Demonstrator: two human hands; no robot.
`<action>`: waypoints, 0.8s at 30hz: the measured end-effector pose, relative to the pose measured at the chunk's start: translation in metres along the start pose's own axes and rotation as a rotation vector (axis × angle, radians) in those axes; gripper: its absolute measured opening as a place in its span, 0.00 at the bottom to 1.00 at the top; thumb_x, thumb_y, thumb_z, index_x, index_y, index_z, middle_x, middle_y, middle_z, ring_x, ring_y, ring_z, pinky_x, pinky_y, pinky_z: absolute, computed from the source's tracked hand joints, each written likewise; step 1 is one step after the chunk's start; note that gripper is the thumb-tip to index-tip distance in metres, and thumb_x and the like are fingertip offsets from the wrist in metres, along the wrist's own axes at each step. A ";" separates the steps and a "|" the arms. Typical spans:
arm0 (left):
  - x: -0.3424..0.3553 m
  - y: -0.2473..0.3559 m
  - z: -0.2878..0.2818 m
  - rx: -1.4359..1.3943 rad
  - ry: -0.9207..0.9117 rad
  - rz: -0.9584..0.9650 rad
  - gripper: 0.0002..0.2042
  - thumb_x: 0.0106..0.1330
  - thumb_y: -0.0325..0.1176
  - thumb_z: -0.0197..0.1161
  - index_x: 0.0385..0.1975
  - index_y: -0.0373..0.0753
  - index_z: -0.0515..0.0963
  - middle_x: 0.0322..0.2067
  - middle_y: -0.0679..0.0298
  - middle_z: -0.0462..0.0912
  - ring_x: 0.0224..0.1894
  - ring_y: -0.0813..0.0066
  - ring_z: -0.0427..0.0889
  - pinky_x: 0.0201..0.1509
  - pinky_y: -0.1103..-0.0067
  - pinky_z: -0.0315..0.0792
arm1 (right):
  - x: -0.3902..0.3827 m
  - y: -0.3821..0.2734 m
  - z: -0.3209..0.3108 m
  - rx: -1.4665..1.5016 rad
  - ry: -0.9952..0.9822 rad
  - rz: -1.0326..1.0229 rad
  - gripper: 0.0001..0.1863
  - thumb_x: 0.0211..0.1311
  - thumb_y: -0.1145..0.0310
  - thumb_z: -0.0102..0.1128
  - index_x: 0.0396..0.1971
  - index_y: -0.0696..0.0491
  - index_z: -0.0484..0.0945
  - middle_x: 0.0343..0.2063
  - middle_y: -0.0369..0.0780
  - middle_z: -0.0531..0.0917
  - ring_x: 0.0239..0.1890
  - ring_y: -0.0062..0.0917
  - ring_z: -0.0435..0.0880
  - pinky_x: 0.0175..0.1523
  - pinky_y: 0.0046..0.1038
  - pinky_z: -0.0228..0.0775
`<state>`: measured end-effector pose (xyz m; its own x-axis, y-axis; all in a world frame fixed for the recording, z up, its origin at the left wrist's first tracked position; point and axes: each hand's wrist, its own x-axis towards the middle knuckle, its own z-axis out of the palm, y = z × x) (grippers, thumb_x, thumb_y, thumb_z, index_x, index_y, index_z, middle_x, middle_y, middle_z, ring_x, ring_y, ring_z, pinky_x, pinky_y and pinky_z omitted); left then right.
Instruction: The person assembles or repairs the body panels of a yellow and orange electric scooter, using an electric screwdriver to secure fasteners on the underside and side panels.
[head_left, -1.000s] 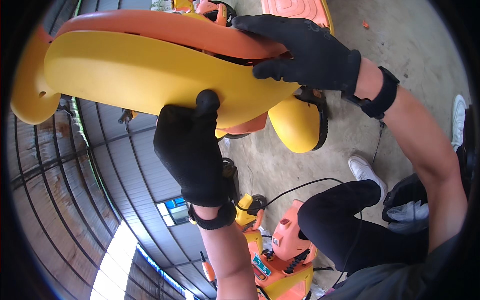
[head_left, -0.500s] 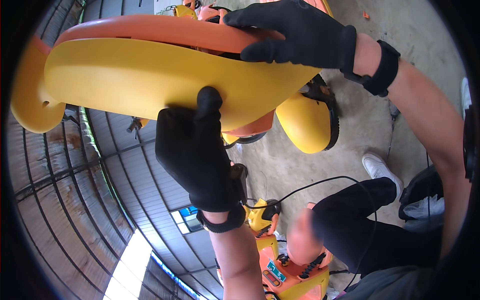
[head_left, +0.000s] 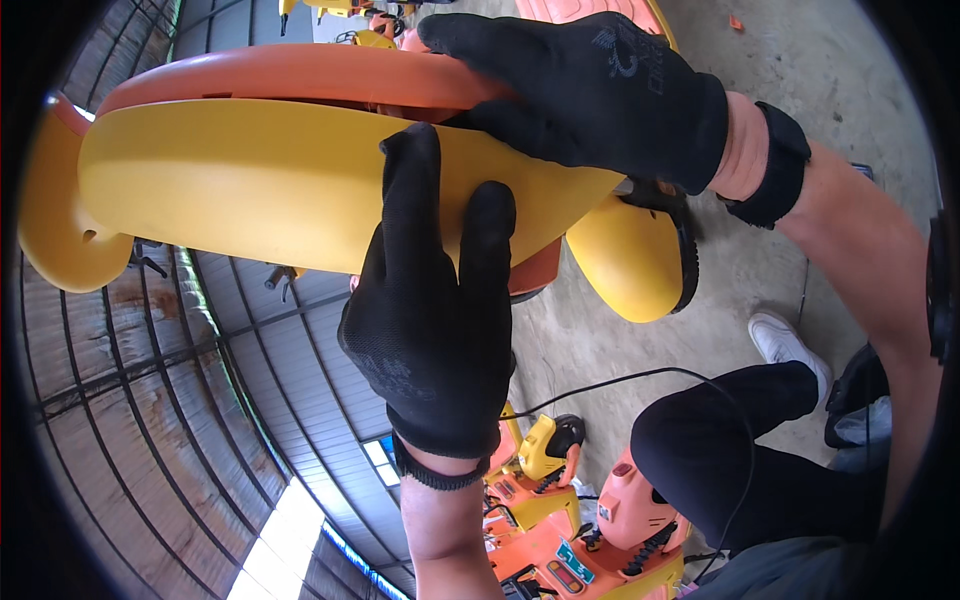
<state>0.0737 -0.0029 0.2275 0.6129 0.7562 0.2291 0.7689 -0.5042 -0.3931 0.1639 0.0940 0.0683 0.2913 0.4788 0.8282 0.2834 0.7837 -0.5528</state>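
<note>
Yellow body panel (head_left: 240, 180): left hand (head_left: 430, 325), two digits spread on its face, grip unclear; right hand (head_left: 610, 110), wide, partly obscuring its upper edge; wheel fender (head_left: 625, 260) right, black cable (head_left: 670, 370) below.

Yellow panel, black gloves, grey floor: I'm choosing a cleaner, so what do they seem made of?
Yellow panel: probably moulded plastic, satin, from its smooth surface and soft sheen.
Black gloves: likely knit fabric, matte, from their fine texture.
Grey floor: apparently bare concrete, dull, from its mottled surface.
</note>
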 end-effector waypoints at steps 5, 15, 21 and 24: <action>0.005 0.001 -0.009 0.170 -0.104 0.136 0.23 0.64 0.32 0.68 0.60 0.39 0.75 0.42 0.52 0.85 0.34 0.61 0.85 0.39 0.72 0.78 | -0.004 -0.009 -0.006 -0.164 0.071 -0.019 0.23 0.66 0.68 0.58 0.59 0.60 0.71 0.32 0.49 0.84 0.30 0.35 0.86 0.32 0.26 0.77; 0.021 0.023 -0.031 0.238 -0.390 0.157 0.24 0.66 0.32 0.61 0.63 0.35 0.70 0.30 0.55 0.84 0.27 0.61 0.85 0.32 0.70 0.77 | -0.017 -0.008 0.000 -0.003 0.125 0.009 0.33 0.59 0.74 0.64 0.66 0.52 0.67 0.46 0.49 0.84 0.41 0.40 0.86 0.46 0.33 0.79; 0.027 0.031 -0.027 0.600 -0.434 0.195 0.24 0.65 0.30 0.63 0.61 0.32 0.72 0.31 0.54 0.85 0.29 0.61 0.87 0.35 0.71 0.79 | -0.010 -0.012 0.007 -0.071 0.298 -0.035 0.17 0.63 0.70 0.61 0.51 0.54 0.73 0.34 0.46 0.84 0.36 0.38 0.87 0.41 0.33 0.80; 0.028 0.029 -0.024 0.595 -0.430 0.217 0.26 0.62 0.31 0.65 0.61 0.33 0.71 0.32 0.55 0.86 0.30 0.61 0.87 0.35 0.71 0.80 | -0.013 -0.015 0.006 -0.064 0.243 0.027 0.16 0.63 0.69 0.60 0.49 0.54 0.73 0.33 0.45 0.84 0.35 0.38 0.87 0.39 0.33 0.79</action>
<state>0.1176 -0.0064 0.2439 0.5207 0.8230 -0.2268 0.3374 -0.4424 -0.8309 0.1507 0.0785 0.0659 0.5088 0.3837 0.7707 0.3278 0.7414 -0.5855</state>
